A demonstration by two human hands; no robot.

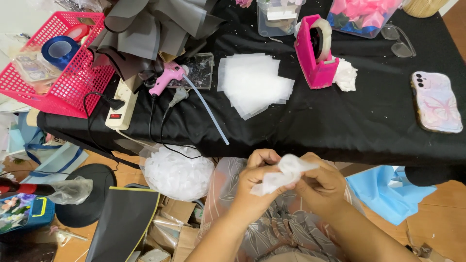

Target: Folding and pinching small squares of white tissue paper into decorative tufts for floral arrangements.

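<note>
1. We see the left hand (256, 178) and the right hand (321, 183) together just below the table edge, over the lap; both are closed on one small sheet of thin white translucent paper (284, 173), which they pinch and crumple between the fingertips; the sheet is bunched at the top and trails down to a flat corner at the lower left.
2. We judge the work to be midway; a rounded ball of gathered white sheets (178, 172) hangs just below the table edge to the left of the hands, which looks like pieces already made up; a fanned stack of flat white translucent squares (253, 82) lies untouched on the black table cloth (369, 121), so plenty appears to be left.
3. The pink hot-glue gun (167, 77) with its clear glue stick (206, 109) lies left of the stack, next to a white power strip (121, 104); neither hand is near it.
4. As for packages; a clear plastic box with a white label (277, 17) stands at the back edge, upper centre; beside it on the right stands a clear plastic tub filled with pink ribbon pieces (363, 14); we cannot tell what the label shows.
5. A pink plastic tape dispenser (316, 51) stands in front of those two, with a crumpled white scrap (345, 75) touching its right side.
6. A red plastic mesh basket (65, 63) at the far left holds a blue tape roll (59, 49); a phone in a pale marbled case (436, 101) lies at the right end.
</note>
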